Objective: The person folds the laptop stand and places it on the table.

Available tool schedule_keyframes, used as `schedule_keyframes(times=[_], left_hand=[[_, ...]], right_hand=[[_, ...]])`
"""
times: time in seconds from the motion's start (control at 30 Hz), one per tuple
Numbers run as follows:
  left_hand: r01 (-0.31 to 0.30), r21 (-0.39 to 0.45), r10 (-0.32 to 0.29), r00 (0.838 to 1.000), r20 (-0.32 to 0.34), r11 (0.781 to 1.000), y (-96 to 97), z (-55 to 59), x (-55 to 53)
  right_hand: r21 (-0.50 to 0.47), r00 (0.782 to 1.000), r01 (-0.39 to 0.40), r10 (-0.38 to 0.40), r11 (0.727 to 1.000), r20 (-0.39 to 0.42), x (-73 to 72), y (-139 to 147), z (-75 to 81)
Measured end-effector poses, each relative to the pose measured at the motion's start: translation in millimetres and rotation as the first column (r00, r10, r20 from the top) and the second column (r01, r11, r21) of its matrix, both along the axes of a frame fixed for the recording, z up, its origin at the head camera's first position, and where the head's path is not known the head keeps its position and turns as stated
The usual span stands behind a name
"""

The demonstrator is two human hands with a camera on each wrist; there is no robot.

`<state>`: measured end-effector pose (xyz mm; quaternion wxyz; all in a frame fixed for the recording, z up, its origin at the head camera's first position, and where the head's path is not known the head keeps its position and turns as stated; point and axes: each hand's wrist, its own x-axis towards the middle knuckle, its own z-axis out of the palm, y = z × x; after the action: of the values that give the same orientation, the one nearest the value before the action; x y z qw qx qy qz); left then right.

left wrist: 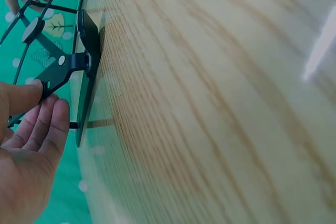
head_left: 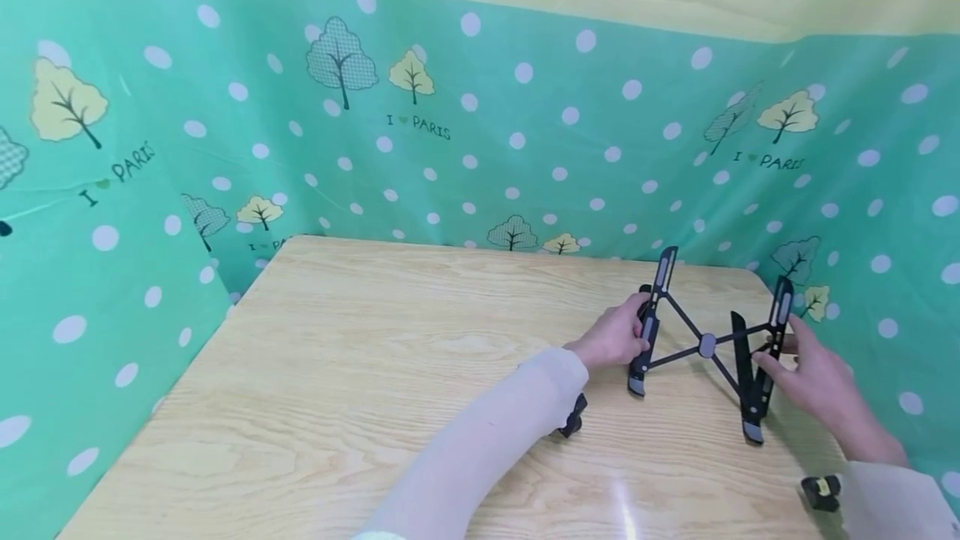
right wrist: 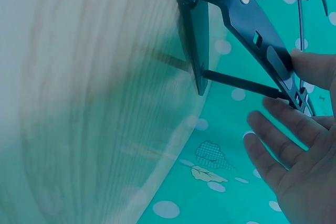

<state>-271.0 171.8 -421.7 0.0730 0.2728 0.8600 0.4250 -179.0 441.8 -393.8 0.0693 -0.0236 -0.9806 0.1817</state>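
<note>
A black folding laptop stand (head_left: 707, 346) stands spread on the table at the right, its crossed bars meeting at a round grey hub. Its two long side arms slope up, with grey pads along them and upturned lips at the near ends. My left hand (head_left: 611, 336) holds the left arm between thumb and fingers; in the left wrist view the thumb presses beside a slot in the stand (left wrist: 55, 74). On the other side my right hand (head_left: 817, 377) pinches the right arm near its upper part. In the right wrist view, the last fingers of that hand (right wrist: 299, 166) are spread away from the stand (right wrist: 257, 38).
The light wood table (head_left: 337, 357) stretches to the left of the stand. A green dotted cloth (head_left: 525, 148) with printed trees hangs behind the table and along both sides, close by my right hand. Dark wrist camera parts (head_left: 821, 492) show beneath the sleeves.
</note>
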Motion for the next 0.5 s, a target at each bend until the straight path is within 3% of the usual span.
schedule_keyframes(times=[0.5], left_hand=[[0.027,0.023,-0.028,0.999,0.024,0.999,-7.2,0.8,-2.2]], right_hand=[[-0.020,0.999,-0.042,0.042,0.999,0.010,-4.9,-5.1,2.1]])
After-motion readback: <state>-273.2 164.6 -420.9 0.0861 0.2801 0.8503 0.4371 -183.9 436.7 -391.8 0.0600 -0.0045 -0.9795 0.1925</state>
